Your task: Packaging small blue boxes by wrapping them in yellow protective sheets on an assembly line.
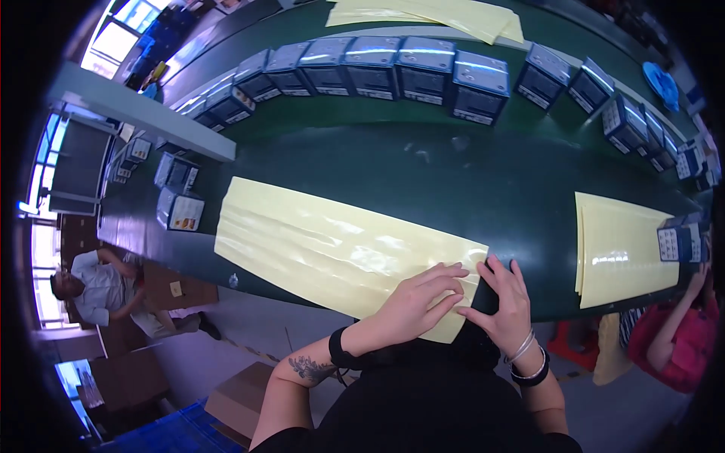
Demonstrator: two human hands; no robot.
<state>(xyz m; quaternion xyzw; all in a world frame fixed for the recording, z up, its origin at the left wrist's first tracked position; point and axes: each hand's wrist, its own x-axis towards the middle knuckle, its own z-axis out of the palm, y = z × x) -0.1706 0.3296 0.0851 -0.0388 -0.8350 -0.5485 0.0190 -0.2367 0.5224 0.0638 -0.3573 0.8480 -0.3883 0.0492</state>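
Both hands (pixel 461 302) press a yellow sheet (pixel 332 249) on the green conveyor belt (pixel 468 181).

I'm looking down on a long dark green conveyor belt (pixel 423 174) curving across the room, light glinting off its surface. Bright windows (pixel 124 26) glow at the upper left, more daylight spilling in along the far left edge. Below the belt there's pale grey floor (pixel 249 332), a brown cardboard box (pixel 242 396) sitting on it, and what looks like a blue crate (pixel 166 434) at the bottom, though the rim is dim. A white beam (pixel 143 113) slants across the left
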